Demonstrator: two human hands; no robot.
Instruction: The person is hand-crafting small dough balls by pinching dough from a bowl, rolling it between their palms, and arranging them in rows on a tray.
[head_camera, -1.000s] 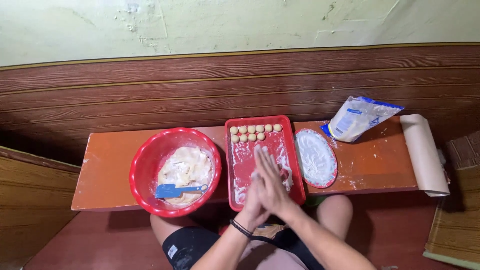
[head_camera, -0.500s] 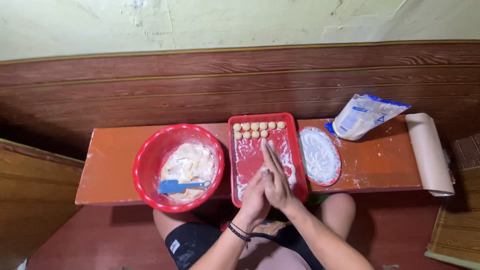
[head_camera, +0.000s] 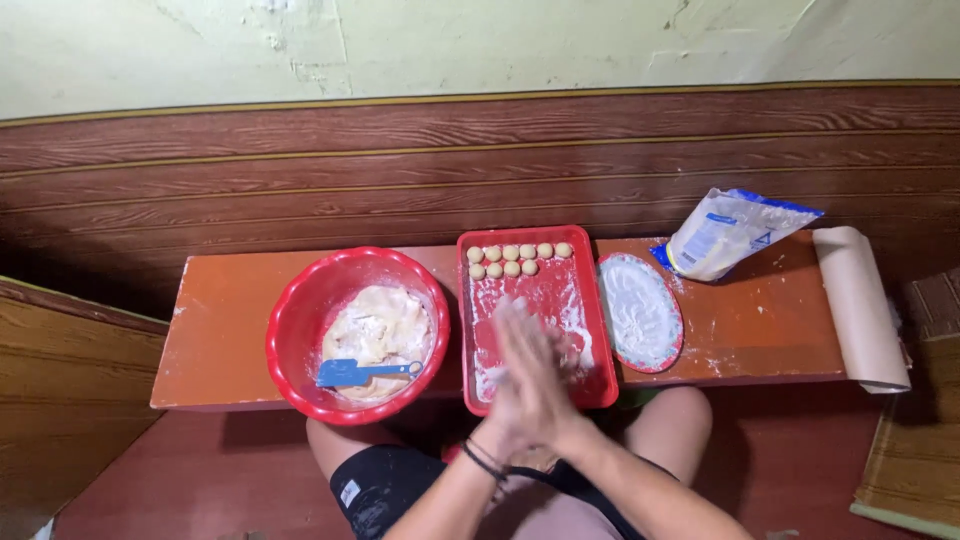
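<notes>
Two hands, left (head_camera: 512, 385) and right (head_camera: 548, 375), press palm to palm, fingers straight, over the near end of the red tray (head_camera: 590, 330); whether anything lies between them cannot be told. Nine dough balls (head_camera: 518, 260) sit at its far end; the red bowl (head_camera: 300, 330) stands left.

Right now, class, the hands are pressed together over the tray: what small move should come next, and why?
Probably set the rolled piece beside the second row of dough balls. The left hand and right hand are pressed palm to palm above the red tray, and that row is shorter than the first.
</notes>
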